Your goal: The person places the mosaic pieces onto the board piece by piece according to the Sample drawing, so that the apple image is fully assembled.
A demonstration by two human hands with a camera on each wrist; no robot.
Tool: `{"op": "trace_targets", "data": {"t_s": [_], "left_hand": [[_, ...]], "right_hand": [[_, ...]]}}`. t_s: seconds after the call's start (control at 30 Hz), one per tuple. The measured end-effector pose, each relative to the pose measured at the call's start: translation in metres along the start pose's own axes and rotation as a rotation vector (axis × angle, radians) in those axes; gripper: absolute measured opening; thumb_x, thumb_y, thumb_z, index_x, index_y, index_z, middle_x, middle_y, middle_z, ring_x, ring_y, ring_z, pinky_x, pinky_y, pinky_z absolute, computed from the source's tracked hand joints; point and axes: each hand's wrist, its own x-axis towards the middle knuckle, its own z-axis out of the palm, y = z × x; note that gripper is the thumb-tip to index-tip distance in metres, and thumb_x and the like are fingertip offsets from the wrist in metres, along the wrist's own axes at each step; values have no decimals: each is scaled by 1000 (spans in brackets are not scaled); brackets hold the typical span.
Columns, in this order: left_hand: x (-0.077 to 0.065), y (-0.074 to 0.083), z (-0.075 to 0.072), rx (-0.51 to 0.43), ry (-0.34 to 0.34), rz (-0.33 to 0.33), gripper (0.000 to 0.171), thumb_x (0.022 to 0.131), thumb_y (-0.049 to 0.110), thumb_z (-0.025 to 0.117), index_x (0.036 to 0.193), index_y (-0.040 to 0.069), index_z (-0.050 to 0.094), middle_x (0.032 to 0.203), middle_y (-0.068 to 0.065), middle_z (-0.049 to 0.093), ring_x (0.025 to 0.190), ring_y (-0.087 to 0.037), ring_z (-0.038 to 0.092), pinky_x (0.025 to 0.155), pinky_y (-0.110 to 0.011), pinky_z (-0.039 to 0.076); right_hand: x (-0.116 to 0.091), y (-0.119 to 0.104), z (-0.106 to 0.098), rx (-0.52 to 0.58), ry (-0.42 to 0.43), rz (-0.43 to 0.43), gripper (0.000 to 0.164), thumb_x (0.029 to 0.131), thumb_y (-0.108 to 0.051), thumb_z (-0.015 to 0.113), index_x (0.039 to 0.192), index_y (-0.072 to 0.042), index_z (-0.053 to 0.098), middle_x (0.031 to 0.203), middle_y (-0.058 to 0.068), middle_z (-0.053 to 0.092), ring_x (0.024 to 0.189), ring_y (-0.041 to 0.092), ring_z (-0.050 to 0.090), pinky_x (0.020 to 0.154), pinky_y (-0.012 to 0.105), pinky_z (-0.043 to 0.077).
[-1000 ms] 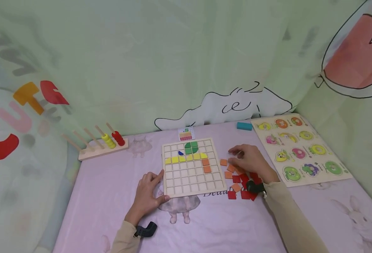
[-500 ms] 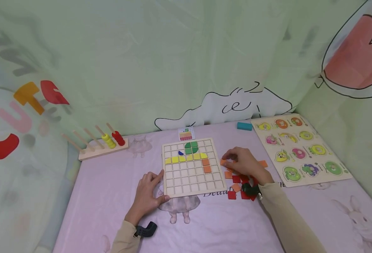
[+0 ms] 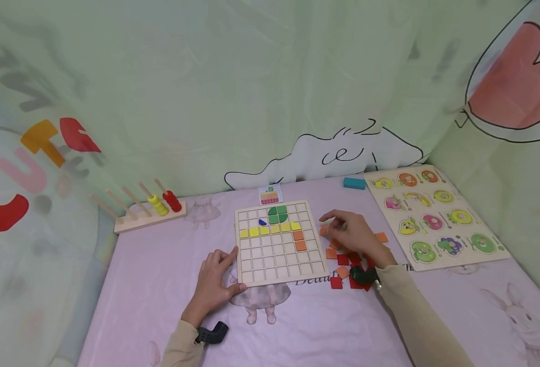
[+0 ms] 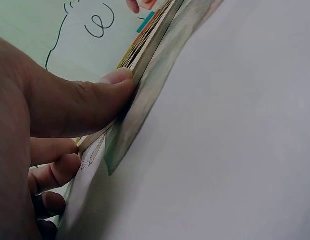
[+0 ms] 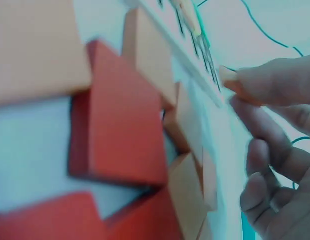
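Observation:
A wooden grid board [image 3: 270,265] lies on the table with a yellow row, a green rounded shape, a small blue piece and two orange tiles in its cells. My left hand [image 3: 215,278] holds its near left corner, thumb at the near edge and index finger along the left side. In the left wrist view the thumb [image 4: 89,102] presses the board's edge. My right hand [image 3: 351,233] is just right of the board, pinching an orange square tile [image 3: 324,231] between thumb and finger. The right wrist view shows that tile [image 5: 237,91] partly covered by the fingertips.
Loose red tiles [image 3: 336,283] and orange tiles [image 3: 331,253] lie beneath and beside the right hand. Behind the board is a small pattern card [image 3: 270,193]. A bead-peg stand [image 3: 148,220] stands left, a fruit puzzle board [image 3: 439,224] lies right, near a teal block [image 3: 354,183].
My right hand has moved left from over the loose tiles and picked up an orange tile near the board. The left hand and the board have stayed in place.

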Motion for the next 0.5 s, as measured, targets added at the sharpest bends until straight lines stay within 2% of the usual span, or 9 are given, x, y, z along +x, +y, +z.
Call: {"op": "trace_targets", "data": {"t_s": [0.17, 0.3, 0.5], "left_hand": [[1, 1, 0, 1, -4, -3, 93, 72, 33, 90, 155, 10, 55, 108, -1, 53, 96, -15, 40, 86, -38, 35], [1, 2, -1, 10, -7, -2, 92, 72, 32, 90, 155, 10, 55, 108, -2, 53, 96, -15, 41, 86, -38, 35], [0, 3, -2, 13, -2, 4, 92, 72, 35, 89, 154, 9, 56, 108, -3, 54, 96, -16, 42, 85, -38, 35]], "right_hand": [[-4, -4, -1, 108, 2, 33, 28, 95, -20, 78, 122, -10, 77, 94, 9, 73, 73, 24, 63, 57, 31, 54], [-8, -6, 7, 161, -3, 42, 28, 93, -17, 81, 120, -11, 77, 96, 9, 75, 74, 23, 62, 58, 30, 53], [-10, -9, 25, 126, -21, -8, 29, 87, -17, 87, 115, -11, 80, 91, 3, 78, 79, 15, 65, 62, 24, 47]]}}
